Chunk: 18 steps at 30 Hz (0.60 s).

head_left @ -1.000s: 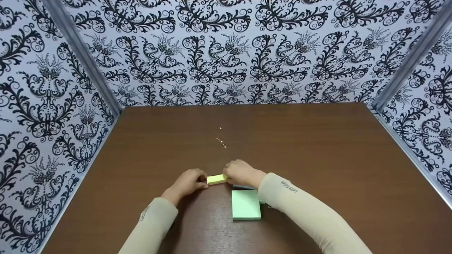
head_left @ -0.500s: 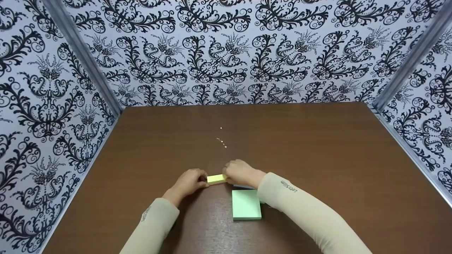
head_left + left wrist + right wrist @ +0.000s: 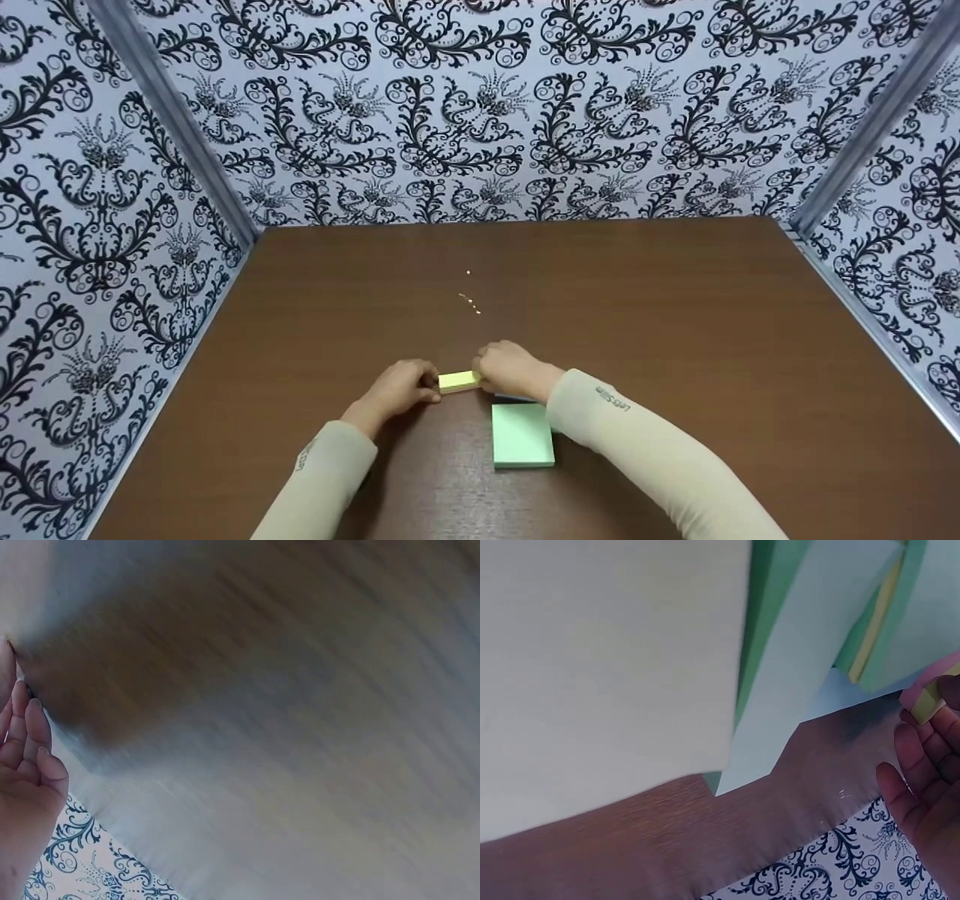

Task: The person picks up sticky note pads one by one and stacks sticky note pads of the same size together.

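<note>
In the head view, a small yellow sticky-note pad [image 3: 458, 380] lies between the two hands. My left hand [image 3: 397, 386] pinches its left end, thumb on the near side. The right end is in the grip of my right hand [image 3: 514, 369], whose fingers hide that part. Seen from the right wrist, the yellow pad [image 3: 928, 701] has a pink layer against it, held between thumb and fingers. A square light-green sticky-note pad [image 3: 523, 435] lies just below the right hand. In the left wrist view, the left hand's fingers [image 3: 37, 731] show at the edge, but the pad does not.
A blue pad [image 3: 516, 397] peeks out behind the green one, partly under the right wrist. From the right wrist, green and yellow paper edges [image 3: 877, 622] show among pale sheets. Small light specks [image 3: 470, 301] dot the brown table [image 3: 637, 300]. Patterned walls [image 3: 480, 112] enclose it.
Almost nothing differs. Both hands stay at the two ends of the yellow pad, with only a very slight shift; the green pad has not moved.
</note>
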### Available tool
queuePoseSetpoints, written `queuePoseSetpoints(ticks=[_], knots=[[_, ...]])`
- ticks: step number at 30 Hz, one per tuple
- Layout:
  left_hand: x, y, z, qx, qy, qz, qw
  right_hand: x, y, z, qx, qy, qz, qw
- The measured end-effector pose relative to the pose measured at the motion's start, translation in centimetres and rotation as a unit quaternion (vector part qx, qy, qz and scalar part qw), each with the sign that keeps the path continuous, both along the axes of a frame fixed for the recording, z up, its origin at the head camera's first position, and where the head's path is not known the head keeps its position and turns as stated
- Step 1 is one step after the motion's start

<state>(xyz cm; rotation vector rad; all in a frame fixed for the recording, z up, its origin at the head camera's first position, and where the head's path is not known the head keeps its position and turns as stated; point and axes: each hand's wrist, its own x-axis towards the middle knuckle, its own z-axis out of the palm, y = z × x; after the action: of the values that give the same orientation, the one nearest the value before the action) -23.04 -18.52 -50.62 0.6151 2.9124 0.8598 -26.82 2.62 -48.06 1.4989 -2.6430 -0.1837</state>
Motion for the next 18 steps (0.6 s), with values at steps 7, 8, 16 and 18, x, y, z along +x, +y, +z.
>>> queuePoseSetpoints(ticks=[7, 8, 16, 18], knots=[[0.14, 0.17, 0.0, -0.005, 0.004, 0.006, 1.0, 0.0, -0.05, 0.05, -0.004, -0.008, -0.004, 0.9999], [0.16, 0.2, 0.0, -0.005, 0.009, 0.005, 0.9999, -0.01, -0.06, 0.06, -0.005, -0.008, -0.004, 0.9999], [0.24, 0.32, 0.0, -0.011, 0.035, 0.002, 0.9993, -0.08, 0.06, 0.44, -0.011, -0.029, -0.007, 0.9995], [0.25, 0.33, 0.0, -0.011, 0.033, 0.002, 0.9994, -0.25, 0.25, 0.68, -0.01, -0.063, -0.015, 0.9979]])
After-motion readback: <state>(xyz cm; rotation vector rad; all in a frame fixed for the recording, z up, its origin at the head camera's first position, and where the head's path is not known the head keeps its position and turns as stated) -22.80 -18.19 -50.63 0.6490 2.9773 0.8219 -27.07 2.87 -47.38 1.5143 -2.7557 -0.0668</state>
